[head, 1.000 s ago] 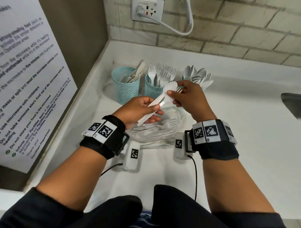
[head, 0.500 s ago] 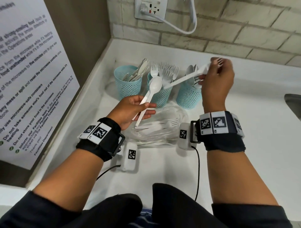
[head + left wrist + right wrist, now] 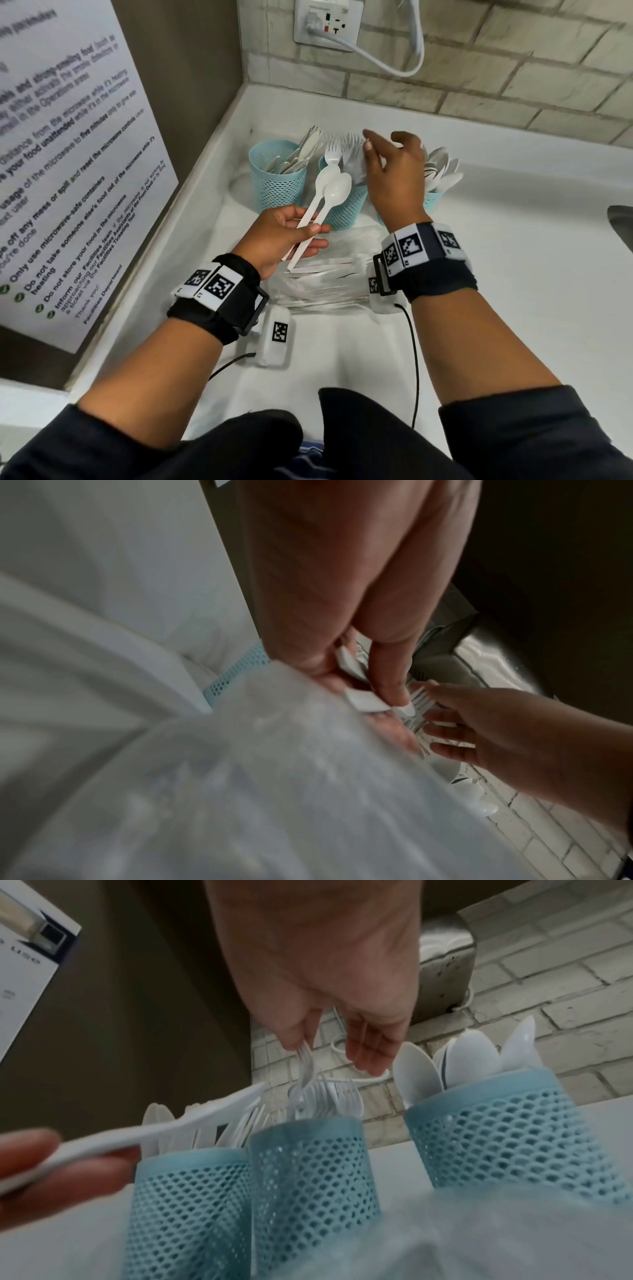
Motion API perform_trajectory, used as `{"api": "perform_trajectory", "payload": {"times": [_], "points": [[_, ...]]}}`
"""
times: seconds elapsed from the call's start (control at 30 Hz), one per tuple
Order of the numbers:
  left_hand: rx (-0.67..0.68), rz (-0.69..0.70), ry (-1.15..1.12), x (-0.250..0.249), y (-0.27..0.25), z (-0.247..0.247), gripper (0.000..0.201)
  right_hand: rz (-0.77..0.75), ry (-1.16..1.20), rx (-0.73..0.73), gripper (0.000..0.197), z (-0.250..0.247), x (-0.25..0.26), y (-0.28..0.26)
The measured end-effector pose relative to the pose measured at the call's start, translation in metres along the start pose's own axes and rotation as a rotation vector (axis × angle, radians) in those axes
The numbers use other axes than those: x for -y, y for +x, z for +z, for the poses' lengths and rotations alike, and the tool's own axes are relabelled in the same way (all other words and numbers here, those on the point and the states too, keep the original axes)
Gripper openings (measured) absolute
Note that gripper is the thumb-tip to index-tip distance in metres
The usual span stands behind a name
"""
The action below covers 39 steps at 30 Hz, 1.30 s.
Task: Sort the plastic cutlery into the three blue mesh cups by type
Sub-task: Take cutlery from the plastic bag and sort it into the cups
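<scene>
White counter point(image 3: 513, 274) by a brick wall holds three blue cups point(image 3: 279, 178). Left hand point(image 3: 277, 236) grips two spoons point(image 3: 337, 192). Right hand point(image 3: 394, 178), fingers loose, touches a fork point(image 3: 306, 1066) over the middle cup point(image 3: 308, 1177).

I wore dark sleeves point(image 3: 534, 435) pushed up my forearms; black wristbands point(image 3: 219, 301) carried white tags with square black-and-white markers point(image 3: 412, 247); thin black cables point(image 3: 416, 359) trailed.

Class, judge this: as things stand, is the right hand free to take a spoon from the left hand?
Probably yes. The right hand is open above the fork cup, and the spoons stick up from the left hand with their bowls uncovered.
</scene>
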<state>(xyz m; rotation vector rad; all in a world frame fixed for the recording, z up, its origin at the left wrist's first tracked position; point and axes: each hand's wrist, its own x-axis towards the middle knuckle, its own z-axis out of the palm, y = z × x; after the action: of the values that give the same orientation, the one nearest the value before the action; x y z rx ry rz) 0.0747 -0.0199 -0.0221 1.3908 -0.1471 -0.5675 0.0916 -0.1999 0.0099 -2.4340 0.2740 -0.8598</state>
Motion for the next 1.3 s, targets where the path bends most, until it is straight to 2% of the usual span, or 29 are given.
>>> {"api": "perform_trajectory", "payload": {"times": [0.13, 0.3, 0.33, 0.4, 0.47, 0.5, 0.57, 0.63, 0.7, 0.8, 0.9, 1.0, 1.07, 1.13, 1.23, 1.3], "points": [[-0.009, 0.0, -0.01, 0.001, 0.001, -0.001, 0.011, -0.041, -0.285, 0.18, 0.037, 0.009, -0.01, -0.007], [-0.004, 0.006, -0.006, 0.001, 0.002, 0.0, 0.011, 0.006, -0.306, 0.245, 0.044, 0.001, -0.005, -0.01], [-0.005, 0.008, -0.006, 0.001, 0.002, 0.0, 0.011, 0.033, -0.264, 0.223, 0.046, -0.001, -0.004, -0.011], [-0.005, 0.009, -0.005, 0.001, 0.002, -0.001, 0.012, 0.05, -0.119, 0.045, 0.047, -0.004, -0.002, -0.013], [-0.001, 0.009, -0.009, 0.002, 0.002, 0.0, 0.011, 0.056, 0.074, -0.152, 0.04, -0.01, -0.003, -0.017], [0.003, 0.011, -0.012, 0.002, 0.002, 0.001, 0.011, 0.09, 0.168, -0.176, 0.035, -0.013, -0.003, -0.019], [0.019, 0.015, -0.021, 0.001, 0.002, 0.003, 0.012, 0.172, 0.29, -0.124, 0.027, -0.019, -0.004, -0.022], [0.037, 0.022, -0.023, -0.001, 0.003, 0.005, 0.012, 0.187, 0.332, -0.05, 0.03, -0.02, -0.005, -0.025], [0.055, 0.028, -0.007, -0.002, 0.003, 0.008, 0.013, 0.181, 0.362, 0.084, 0.035, -0.021, -0.005, -0.028], [0.083, 0.027, 0.03, -0.002, 0.002, 0.013, 0.015, 0.193, 0.441, 0.293, 0.023, -0.022, -0.007, -0.031], [0.107, 0.002, 0.036, -0.003, 0.0, 0.017, 0.017, 0.256, 0.598, 0.315, 0.011, -0.022, -0.011, -0.033], [0.142, -0.038, 0.071, -0.003, -0.001, 0.022, 0.017, 0.359, 0.695, 0.321, 0.027, -0.023, -0.014, -0.033], [0.158, -0.059, 0.121, -0.002, -0.001, 0.026, 0.021, 0.36, 0.7, 0.335, 0.033, -0.025, -0.012, -0.033], [0.161, -0.078, 0.128, -0.001, 0.0, 0.03, 0.025, 0.348, 0.679, 0.246, 0.028, -0.03, -0.013, -0.027], [0.114, -0.081, 0.166, 0.001, 0.003, 0.029, 0.022, 0.315, 0.55, -0.089, 0.011, -0.049, -0.019, -0.011], [0.077, -0.052, 0.375, 0.004, 0.007, 0.027, 0.023, 0.253, 0.42, -0.296, 0.005, -0.069, -0.02, 0.001]]}}
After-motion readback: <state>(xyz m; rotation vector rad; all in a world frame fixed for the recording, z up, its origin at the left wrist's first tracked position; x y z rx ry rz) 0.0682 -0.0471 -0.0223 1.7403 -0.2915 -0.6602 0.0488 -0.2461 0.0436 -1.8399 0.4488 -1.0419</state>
